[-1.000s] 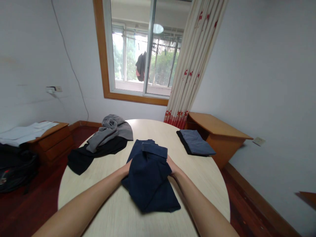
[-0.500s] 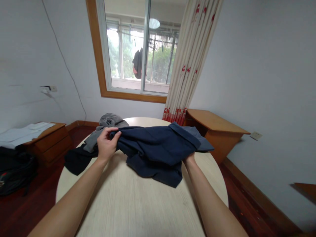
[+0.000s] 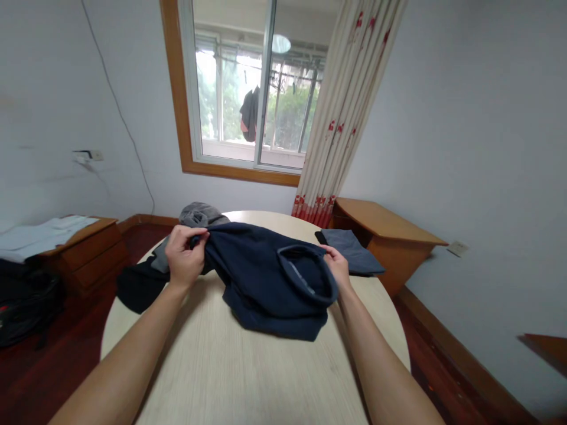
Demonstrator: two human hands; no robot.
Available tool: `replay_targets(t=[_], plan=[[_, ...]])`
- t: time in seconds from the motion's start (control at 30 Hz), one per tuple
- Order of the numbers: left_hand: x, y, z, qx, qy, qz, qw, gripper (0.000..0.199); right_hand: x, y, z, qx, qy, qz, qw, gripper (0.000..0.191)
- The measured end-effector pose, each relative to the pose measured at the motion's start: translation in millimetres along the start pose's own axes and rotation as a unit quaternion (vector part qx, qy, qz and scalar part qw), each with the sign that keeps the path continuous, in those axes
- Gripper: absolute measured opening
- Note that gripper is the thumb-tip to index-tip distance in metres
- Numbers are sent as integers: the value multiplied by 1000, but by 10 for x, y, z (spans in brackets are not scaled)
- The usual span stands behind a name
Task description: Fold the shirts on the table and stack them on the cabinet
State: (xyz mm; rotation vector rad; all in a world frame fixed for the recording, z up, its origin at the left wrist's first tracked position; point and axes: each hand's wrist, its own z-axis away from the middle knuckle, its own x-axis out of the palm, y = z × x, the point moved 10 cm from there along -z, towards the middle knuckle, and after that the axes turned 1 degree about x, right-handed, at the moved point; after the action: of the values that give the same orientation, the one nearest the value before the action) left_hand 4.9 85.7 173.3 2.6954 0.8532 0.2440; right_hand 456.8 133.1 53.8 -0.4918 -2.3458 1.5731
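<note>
Between my two hands a navy blue garment (image 3: 252, 265) is stretched sideways above the round table. Its kind I cannot make out. My left hand (image 3: 186, 251) pinches a bunched corner at the garment's left end, thumb against fingers. At the other end my right hand (image 3: 335, 268) grips the edge of a wide banded opening (image 3: 290, 277), which gapes toward me with a pale strip inside it. The lower part of the cloth hangs down close to the tabletop; whether it touches there I cannot tell.
Grey clothing (image 3: 201, 213) and black clothing (image 3: 142, 286) are heaped on the table's left side. Folded grey-blue cloth (image 3: 354, 251) lies at the right edge of the pale round table (image 3: 248, 378). A wooden desk (image 3: 385, 221) stands behind, a drawer cabinet (image 3: 97, 251) at left.
My right hand has raised and turned its end of the garment, so the banded opening now faces me. My left hand has shifted slightly left, keeping its pinch.
</note>
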Motion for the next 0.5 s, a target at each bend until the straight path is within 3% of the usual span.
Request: replay_targets(t=[0.1,0.17,0.3,0.4,0.5], plan=[[-40,-39,13,-20,22,-5,1000,10,52,63,22,23,14,15,1000,42],[-13,-97,38,-43,14,-4,999,13,148,84,77,35,-11,53,998,43],[188,-300,178,-118,-47,28,992,25,625,57,332,41,-200,127,971,49],[445,-431,367,-177,-134,66,973,37,953,0,606,33,-332,175,926,57],[758,-448,634,-181,-273,59,943,54,1084,-55,740,7,-366,245,898,60]])
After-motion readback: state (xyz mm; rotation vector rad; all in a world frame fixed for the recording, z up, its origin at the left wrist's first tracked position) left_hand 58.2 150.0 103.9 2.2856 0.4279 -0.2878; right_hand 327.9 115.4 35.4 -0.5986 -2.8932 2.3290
